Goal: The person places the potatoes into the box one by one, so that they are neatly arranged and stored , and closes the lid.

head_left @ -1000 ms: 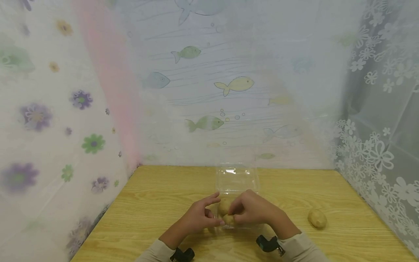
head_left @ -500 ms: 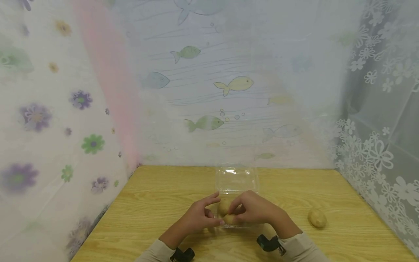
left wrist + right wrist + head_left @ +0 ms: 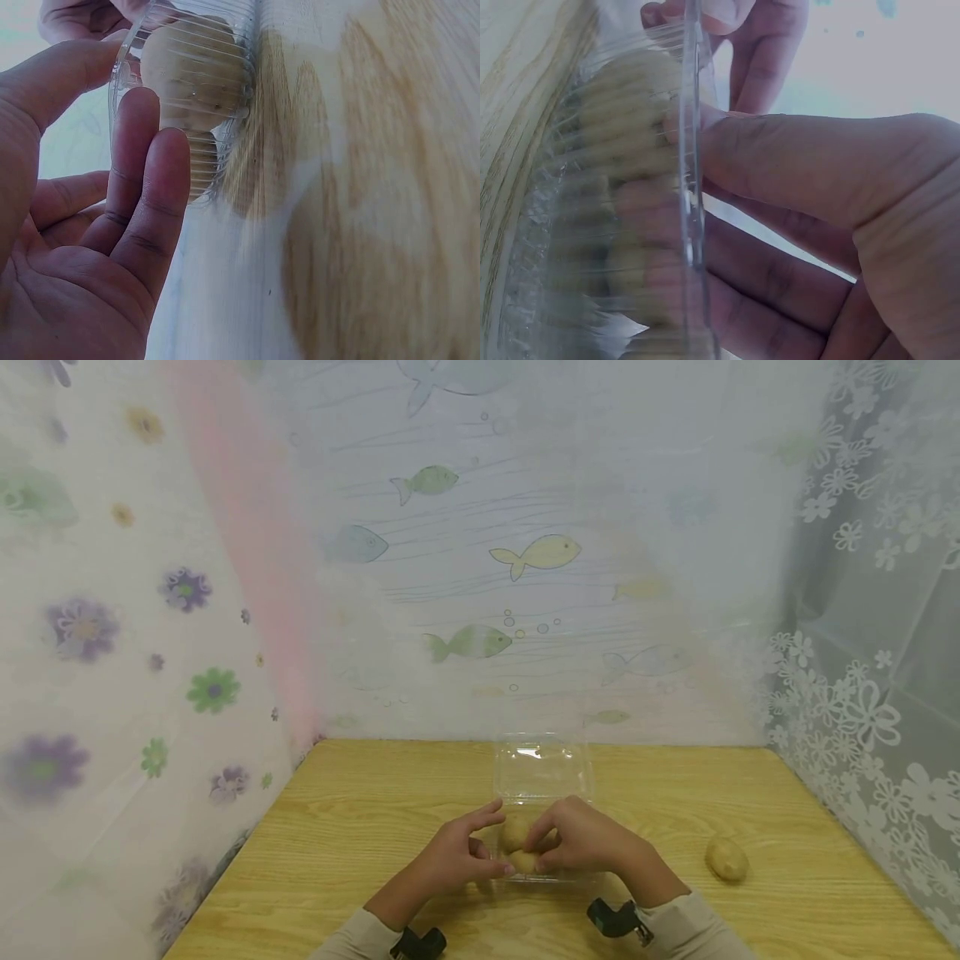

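Potatoes [image 3: 516,832] in clear box [image 3: 542,772] lie partly hidden behind right-hand fingers [image 3: 542,827].

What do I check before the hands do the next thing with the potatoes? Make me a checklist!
1. Lid up? Ok: it stands open.
2. Clear box held? Ok: the left hand is on its left end.
3. Near potato held? Ok: the right hand grips it.
4. Loose potato inside? Not ok: it lies on the table, off right.
5. Room left inside? Cannot tell: the right hand covers part.
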Demonstrator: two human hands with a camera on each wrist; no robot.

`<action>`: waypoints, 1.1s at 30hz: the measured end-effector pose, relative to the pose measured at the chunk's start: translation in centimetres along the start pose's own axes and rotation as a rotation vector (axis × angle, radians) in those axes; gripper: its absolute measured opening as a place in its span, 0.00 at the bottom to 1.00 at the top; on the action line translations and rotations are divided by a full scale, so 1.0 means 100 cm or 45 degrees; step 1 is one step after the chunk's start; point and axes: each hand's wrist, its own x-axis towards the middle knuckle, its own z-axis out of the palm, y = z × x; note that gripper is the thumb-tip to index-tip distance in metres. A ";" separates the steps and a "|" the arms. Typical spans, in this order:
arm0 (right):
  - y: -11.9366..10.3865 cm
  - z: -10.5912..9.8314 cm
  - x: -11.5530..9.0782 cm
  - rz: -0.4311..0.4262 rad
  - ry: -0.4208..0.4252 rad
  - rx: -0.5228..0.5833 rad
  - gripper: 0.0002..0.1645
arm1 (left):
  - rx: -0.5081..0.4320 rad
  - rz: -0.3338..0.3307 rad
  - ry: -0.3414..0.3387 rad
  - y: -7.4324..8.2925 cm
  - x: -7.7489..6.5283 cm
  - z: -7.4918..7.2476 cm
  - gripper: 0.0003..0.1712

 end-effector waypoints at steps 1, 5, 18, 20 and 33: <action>0.000 0.000 0.000 0.004 0.002 -0.002 0.11 | -0.002 -0.001 0.001 0.000 0.000 0.000 0.47; -0.001 0.000 0.000 0.025 0.007 -0.007 0.11 | 0.019 -0.007 -0.002 -0.003 0.001 0.000 0.48; 0.001 0.001 0.001 0.044 0.001 0.015 0.11 | 0.008 -0.001 0.001 -0.003 0.001 -0.001 0.49; 0.001 0.001 0.001 0.049 0.002 0.012 0.11 | 0.006 -0.002 0.000 -0.002 0.001 -0.001 0.49; 0.002 0.002 0.000 0.050 0.027 -0.002 0.12 | 0.013 -0.018 0.010 -0.001 0.000 0.000 0.49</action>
